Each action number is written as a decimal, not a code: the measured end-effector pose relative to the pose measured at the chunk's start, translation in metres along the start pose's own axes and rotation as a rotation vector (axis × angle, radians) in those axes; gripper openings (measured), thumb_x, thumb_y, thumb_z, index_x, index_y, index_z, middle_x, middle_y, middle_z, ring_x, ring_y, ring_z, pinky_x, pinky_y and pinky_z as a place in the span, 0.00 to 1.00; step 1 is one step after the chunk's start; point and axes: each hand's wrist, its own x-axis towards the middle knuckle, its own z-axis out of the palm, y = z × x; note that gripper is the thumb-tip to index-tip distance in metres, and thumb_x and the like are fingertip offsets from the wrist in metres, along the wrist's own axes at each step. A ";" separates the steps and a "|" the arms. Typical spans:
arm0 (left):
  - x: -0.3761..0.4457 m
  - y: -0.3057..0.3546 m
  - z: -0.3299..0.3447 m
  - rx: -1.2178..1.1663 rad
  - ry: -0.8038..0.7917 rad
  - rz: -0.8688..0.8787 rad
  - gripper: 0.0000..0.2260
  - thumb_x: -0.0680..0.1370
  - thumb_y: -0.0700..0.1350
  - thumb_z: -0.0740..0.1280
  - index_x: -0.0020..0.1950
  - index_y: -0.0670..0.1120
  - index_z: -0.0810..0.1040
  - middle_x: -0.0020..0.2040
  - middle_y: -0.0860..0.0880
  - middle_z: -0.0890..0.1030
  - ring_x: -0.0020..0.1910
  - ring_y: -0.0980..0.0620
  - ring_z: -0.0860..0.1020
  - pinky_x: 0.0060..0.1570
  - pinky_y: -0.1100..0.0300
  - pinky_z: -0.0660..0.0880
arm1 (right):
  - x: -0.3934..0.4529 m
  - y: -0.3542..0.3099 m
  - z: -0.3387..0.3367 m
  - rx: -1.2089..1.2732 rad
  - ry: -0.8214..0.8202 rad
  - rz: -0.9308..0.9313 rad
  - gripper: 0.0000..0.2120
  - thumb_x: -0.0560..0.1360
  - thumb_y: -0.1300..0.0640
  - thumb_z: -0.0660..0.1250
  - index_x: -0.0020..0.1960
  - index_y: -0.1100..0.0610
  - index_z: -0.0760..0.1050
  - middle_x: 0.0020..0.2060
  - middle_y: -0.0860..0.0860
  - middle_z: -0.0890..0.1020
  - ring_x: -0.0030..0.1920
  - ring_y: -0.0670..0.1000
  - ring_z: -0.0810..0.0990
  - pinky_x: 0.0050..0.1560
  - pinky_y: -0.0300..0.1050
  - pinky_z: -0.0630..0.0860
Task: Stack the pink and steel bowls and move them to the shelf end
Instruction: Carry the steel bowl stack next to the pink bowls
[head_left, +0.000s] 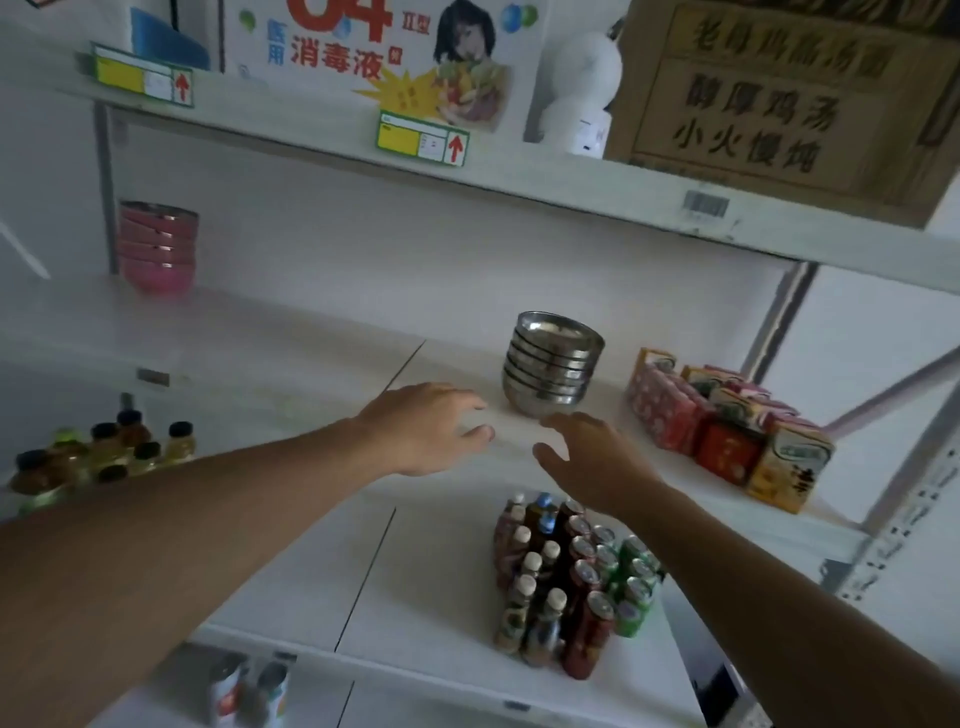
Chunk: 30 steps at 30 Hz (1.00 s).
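A stack of several steel bowls (551, 364) stands on the white middle shelf (291, 358), right of its centre. A stack of several pink bowls (157, 247) stands at the shelf's far left end by the upright post. My left hand (426, 426) hovers just left of and in front of the steel stack, fingers loosely bent, holding nothing. My right hand (592, 457) is just in front of the stack's base, fingers spread, also holding nothing. Neither hand touches the bowls.
Drink cartons (727, 426) crowd the shelf right of the steel bowls. Bottles and cans (571, 582) stand on the lower shelf, jars (104, 447) at lower left. The upper shelf holds a cardboard box (779, 104), a poster and price tags.
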 end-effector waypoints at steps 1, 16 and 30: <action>0.001 0.005 0.004 -0.001 0.019 -0.006 0.29 0.84 0.68 0.58 0.82 0.57 0.72 0.81 0.52 0.75 0.77 0.47 0.74 0.71 0.49 0.73 | -0.006 0.013 -0.001 0.014 0.004 0.015 0.26 0.81 0.36 0.60 0.75 0.44 0.73 0.68 0.48 0.82 0.63 0.52 0.82 0.61 0.55 0.80; 0.084 0.031 0.048 0.131 0.006 -0.137 0.38 0.77 0.76 0.53 0.81 0.57 0.72 0.80 0.56 0.75 0.77 0.50 0.75 0.70 0.51 0.74 | 0.052 0.141 0.006 0.165 0.047 -0.017 0.30 0.80 0.32 0.62 0.77 0.46 0.69 0.69 0.49 0.81 0.62 0.51 0.82 0.61 0.53 0.80; 0.176 0.019 0.064 -0.404 -0.059 -0.226 0.27 0.79 0.52 0.80 0.75 0.47 0.77 0.71 0.55 0.81 0.75 0.53 0.77 0.78 0.53 0.70 | 0.170 0.167 0.074 0.556 -0.069 -0.099 0.42 0.63 0.27 0.78 0.70 0.48 0.77 0.62 0.44 0.84 0.61 0.49 0.82 0.62 0.50 0.78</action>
